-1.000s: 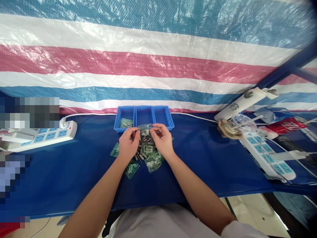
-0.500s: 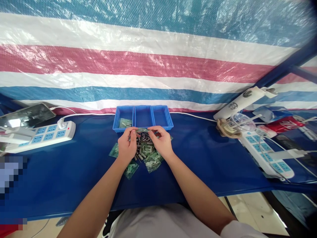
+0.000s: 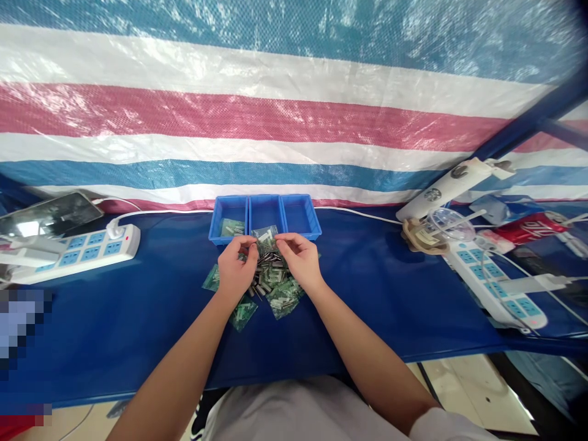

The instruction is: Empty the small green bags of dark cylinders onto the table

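Between my hands is a small clear plastic bag (image 3: pixel 265 239) with pale metal pieces inside, raised over the pile. My left hand (image 3: pixel 237 264) pinches its left edge between thumb and fingers. On the opposite edge, my right hand (image 3: pixel 301 260) pinches it the same way. Below lie loose small metal pins (image 3: pixel 261 285) and several greenish bags of metal parts (image 3: pixel 283 299), partly covered by my hands. Just behind stands a blue three-compartment tray (image 3: pixel 301 235); a similar filled bag (image 3: pixel 232 227) rests in its left compartment.
A white power strip (image 3: pixel 131 245) and a tablet-like device (image 3: pixel 59 211) are at the left. To the right are another power strip (image 3: pixel 489 294), a plastic cup (image 3: pixel 448 225), a red can (image 3: pixel 530 229) and a white cylinder (image 3: pixel 443 191). A white cable runs behind the tray.
The bag between my hands has turned up, so its face and contents now show; before, it was seen nearly edge-on. My hands have barely shifted.
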Demonstrator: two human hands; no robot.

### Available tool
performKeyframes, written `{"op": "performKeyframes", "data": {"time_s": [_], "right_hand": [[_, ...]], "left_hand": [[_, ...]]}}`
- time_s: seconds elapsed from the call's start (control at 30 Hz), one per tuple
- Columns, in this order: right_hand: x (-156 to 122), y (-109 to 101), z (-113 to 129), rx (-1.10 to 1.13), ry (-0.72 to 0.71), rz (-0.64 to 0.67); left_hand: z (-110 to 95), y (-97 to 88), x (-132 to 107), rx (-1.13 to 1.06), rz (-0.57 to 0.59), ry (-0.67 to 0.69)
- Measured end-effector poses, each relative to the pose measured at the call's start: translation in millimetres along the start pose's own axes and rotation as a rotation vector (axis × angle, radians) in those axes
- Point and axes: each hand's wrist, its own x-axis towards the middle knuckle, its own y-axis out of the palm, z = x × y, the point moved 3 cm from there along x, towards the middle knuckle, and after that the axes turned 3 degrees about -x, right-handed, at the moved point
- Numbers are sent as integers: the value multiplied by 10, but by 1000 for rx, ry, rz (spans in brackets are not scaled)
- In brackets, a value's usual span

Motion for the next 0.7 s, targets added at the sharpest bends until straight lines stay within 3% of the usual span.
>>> {"op": "performKeyframes", "data": {"time_s": [0.2, 0.43, 0.6, 0.7], "right_hand": [[-7, 15, -1, -24, -56, -16], [-2, 18, -3, 113, -30, -25], [2, 33, -27, 149, -45, -16], [3, 30, -33, 111, -28, -12]], "left_hand": [[46, 27, 1, -18, -4, -20], [54, 14, 22, -96, 34, -69], [20, -15, 42, 44, 28, 83], [32, -16, 37, 41, 9, 70]]}}
